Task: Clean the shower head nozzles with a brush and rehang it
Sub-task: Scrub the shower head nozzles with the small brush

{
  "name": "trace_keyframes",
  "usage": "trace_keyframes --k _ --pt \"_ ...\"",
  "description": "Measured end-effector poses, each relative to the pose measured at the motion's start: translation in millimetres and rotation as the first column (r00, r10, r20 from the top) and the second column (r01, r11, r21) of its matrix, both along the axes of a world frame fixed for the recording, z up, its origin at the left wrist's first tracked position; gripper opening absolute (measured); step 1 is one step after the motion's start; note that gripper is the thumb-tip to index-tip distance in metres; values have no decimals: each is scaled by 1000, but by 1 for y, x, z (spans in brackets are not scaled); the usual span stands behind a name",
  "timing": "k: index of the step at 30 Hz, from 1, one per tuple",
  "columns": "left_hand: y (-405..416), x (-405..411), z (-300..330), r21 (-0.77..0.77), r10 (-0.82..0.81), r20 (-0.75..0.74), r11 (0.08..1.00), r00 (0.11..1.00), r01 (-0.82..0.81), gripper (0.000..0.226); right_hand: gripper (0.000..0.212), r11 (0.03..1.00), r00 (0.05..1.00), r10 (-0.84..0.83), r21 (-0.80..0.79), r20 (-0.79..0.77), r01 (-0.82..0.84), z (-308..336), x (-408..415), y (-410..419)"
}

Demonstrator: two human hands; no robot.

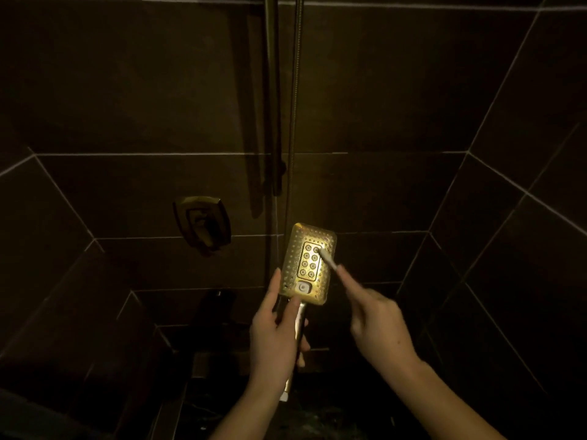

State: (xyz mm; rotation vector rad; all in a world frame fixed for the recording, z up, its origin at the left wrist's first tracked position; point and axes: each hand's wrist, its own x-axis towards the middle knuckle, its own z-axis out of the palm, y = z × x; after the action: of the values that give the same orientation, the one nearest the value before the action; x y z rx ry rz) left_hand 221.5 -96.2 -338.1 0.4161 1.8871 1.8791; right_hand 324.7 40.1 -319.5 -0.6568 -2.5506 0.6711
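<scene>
Head view: one shower head (pixel 307 263), one brush (pixel 327 258).

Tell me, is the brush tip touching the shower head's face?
Touching. The head view shows the brush tip pressed onto a top-right nozzle of the shower head, no gap.

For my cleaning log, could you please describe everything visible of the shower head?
The shower head is a gold-coloured, rounded rectangle, seemingly metal, with small outer holes, eight round nozzles on a central panel and a pale button below. It is off the wall, face toward the camera. The left hand grips its handle; a brush in the right hand touches an upper nozzle.
</scene>
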Motion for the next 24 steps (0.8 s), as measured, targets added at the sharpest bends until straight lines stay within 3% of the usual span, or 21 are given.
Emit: trace_keyframes --k 1,5,9,13,16,20,24 --pt "2 2 2 5 7 4 1000 1000 -7 62 85 1000 1000 -24 8 -19 24 0 -1 2" --pt "5 8 2 16 25 9 1000 1000 -25 63 97 980 986 113 147 124 -131 -3 2 -27" --pt "8 13 2 20 22 -11 1000 1000 -21 62 88 982 990 -117 156 81 104 6 5 3" --pt "10 18 0 18 3 -23 1000 1000 -2 62 90 977 983 30 203 181 -67 -4 16 -21" --pt "17 25 0 8 -29 -47 1000 998 30 62 86 978 983 -145 164 114 125 1 28 6" --pt "31 38 -3 -23 -126 -50 992 991 125 62 86 978 981 -97 198 167 64 -2 48 -3" --pt "52 56 -2 -49 -261 -45 965 964 259 65 84 950 949 -272 200 159 239 -1 84 23"
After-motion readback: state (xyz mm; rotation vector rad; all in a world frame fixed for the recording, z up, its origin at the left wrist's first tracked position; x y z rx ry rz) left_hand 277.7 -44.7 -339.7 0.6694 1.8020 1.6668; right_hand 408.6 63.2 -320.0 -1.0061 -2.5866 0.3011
